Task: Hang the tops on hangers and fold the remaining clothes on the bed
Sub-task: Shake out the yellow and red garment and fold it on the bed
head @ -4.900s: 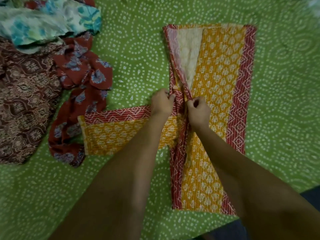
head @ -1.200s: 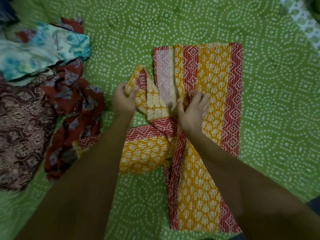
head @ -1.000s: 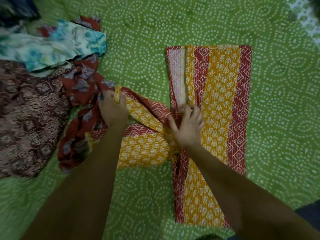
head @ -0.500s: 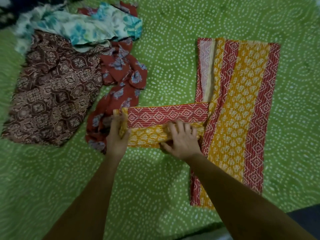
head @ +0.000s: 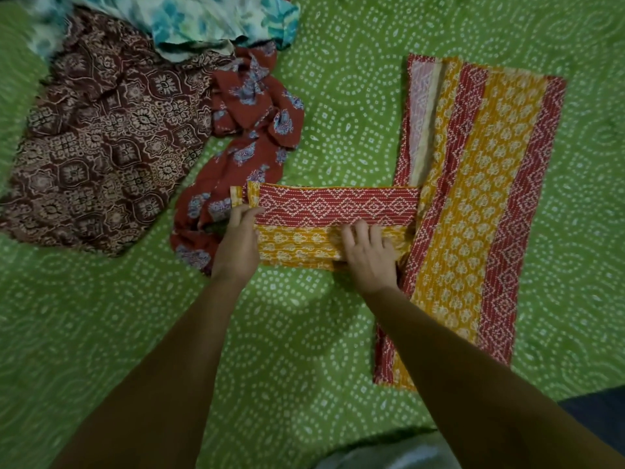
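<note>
Your yellow-red garment (head: 473, 204) lies long axis away from you on the green bedspread (head: 304, 333), its sleeve (head: 324, 228) pointing left; your left hand (head: 236, 245) pinches the cuff, your right hand (head: 368, 255) presses flat, fingers straight.

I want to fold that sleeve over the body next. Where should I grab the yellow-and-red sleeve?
Probably at the sleeve's free cuff end, coming from the left, where the left hand already pinches it. The sleeve lies flat, pointing left from the folded body, so that end lifts freely; the right hand presses near the joint.
</note>
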Demonstrator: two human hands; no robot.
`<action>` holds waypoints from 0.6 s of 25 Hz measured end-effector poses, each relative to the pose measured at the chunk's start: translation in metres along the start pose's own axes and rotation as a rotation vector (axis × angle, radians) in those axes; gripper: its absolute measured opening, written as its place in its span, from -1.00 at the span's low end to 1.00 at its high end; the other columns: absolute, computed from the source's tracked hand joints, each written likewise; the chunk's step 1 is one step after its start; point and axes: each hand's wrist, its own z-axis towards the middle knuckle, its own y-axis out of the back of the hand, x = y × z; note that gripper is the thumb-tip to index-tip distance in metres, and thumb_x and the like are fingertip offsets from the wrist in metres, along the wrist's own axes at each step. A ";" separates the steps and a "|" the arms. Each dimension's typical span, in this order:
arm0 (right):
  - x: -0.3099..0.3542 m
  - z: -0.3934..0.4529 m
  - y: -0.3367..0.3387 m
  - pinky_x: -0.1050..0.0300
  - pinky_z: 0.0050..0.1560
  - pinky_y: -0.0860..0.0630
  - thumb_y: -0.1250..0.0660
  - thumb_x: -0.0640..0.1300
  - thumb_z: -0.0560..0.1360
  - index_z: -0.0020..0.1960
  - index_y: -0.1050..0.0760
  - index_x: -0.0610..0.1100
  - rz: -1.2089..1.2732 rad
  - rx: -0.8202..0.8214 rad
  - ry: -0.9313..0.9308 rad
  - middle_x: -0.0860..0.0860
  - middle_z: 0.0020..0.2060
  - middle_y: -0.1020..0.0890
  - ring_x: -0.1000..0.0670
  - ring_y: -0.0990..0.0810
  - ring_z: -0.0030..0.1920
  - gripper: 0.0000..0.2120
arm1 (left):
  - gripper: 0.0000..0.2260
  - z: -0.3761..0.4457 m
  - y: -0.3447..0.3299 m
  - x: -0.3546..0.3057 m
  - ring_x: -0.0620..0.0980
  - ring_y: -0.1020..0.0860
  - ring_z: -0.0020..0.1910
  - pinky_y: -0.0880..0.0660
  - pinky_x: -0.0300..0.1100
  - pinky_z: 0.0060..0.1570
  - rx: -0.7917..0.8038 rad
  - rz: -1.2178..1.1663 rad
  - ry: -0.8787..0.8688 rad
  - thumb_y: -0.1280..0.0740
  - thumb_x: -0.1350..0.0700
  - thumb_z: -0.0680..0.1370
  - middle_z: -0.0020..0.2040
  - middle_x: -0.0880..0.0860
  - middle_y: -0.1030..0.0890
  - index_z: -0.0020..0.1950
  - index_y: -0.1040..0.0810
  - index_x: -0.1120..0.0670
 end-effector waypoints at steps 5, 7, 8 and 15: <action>-0.009 0.011 -0.003 0.08 -0.41 -0.55 -0.45 -0.17 0.33 0.19 -0.27 -0.14 0.076 -0.040 -0.030 -0.12 0.02 -0.50 -0.09 -0.55 -0.10 -0.48 | -0.61 0.008 -0.002 -0.004 0.04 -0.49 0.10 -0.52 -0.05 -0.01 0.003 0.028 -0.007 -0.13 0.34 0.62 0.42 0.03 -0.18 0.43 -0.31 0.09; -0.016 0.015 -0.002 0.13 -0.47 -0.52 -0.60 -0.09 0.22 0.17 -0.29 -0.10 0.043 0.041 -0.061 -0.09 0.04 -0.47 -0.05 -0.54 -0.10 -0.34 | -0.58 0.010 -0.001 -0.004 0.02 -0.48 0.07 -0.52 -0.05 -0.03 0.008 0.071 -0.030 -0.13 0.37 0.60 0.42 0.07 -0.18 0.44 -0.29 0.10; -0.020 0.014 -0.003 0.13 -0.45 -0.52 -0.61 -0.11 0.19 0.16 -0.31 -0.10 0.033 0.043 -0.064 -0.09 0.05 -0.47 -0.05 -0.54 -0.09 -0.33 | -0.58 0.010 -0.001 -0.005 0.00 -0.48 0.04 -0.52 -0.05 -0.07 0.005 0.093 -0.024 -0.14 0.36 0.60 0.44 0.07 -0.17 0.44 -0.29 0.10; -0.018 -0.010 0.006 -0.02 0.19 -0.50 -0.24 -0.32 0.50 0.37 -0.20 -0.12 0.140 0.115 -0.038 -0.16 0.29 -0.33 -0.14 -0.40 0.25 -0.52 | -0.49 0.011 -0.003 -0.006 0.15 -0.55 -0.03 -0.45 -0.07 -0.22 -0.007 0.225 -0.024 -0.19 0.45 0.52 0.47 0.10 -0.16 0.44 -0.30 0.12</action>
